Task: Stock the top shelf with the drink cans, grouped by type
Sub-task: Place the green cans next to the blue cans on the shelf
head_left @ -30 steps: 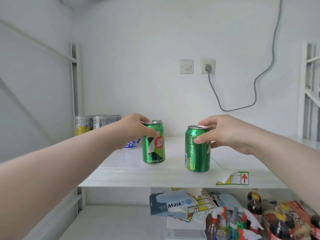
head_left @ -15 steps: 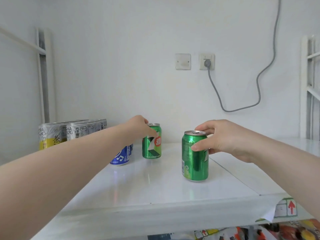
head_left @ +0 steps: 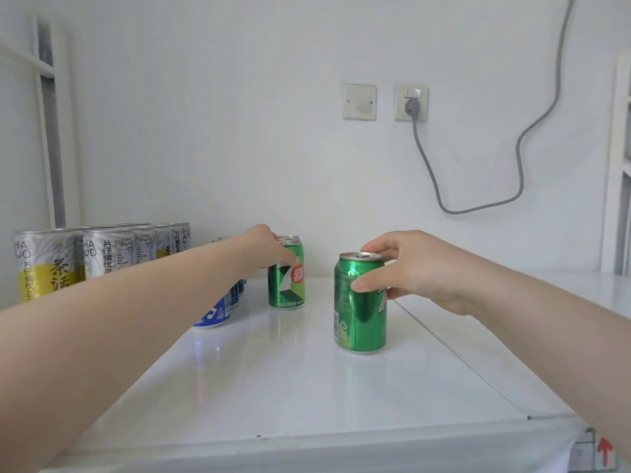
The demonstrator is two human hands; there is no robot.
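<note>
Top shelf [head_left: 307, 387], white and glossy, contents as follows.

Item one: near green can [head_left: 360, 312]. It is standing upright about midway between the shelf's front and back edges. We are holding it with the right grip [head_left: 420, 271], the thumb pressing its side and the fingers curling round the rim from behind.

Item two: far green can [head_left: 286, 278], with a red round mark. It is standing upright closer to the back edge and to the left of item one, well apart from it. We are closing the left grip [head_left: 263, 247] over its top, fingers curled on the lid and thumb lying down its side. Lids of more cans are showing just behind it.

Item three: blue cans [head_left: 213, 314]. They are running in a row toward the back edge, just left of the far green can, partly hidden by our left forearm.

Item four: silver-and-yellow tea cans [head_left: 47, 268]. They are filling the left edge in rows.

Also: a wall socket [head_left: 410, 102] with a grey cable [head_left: 478, 209] hanging from it, and a red arrow label [head_left: 604, 452] sitting at the front right corner.
</note>
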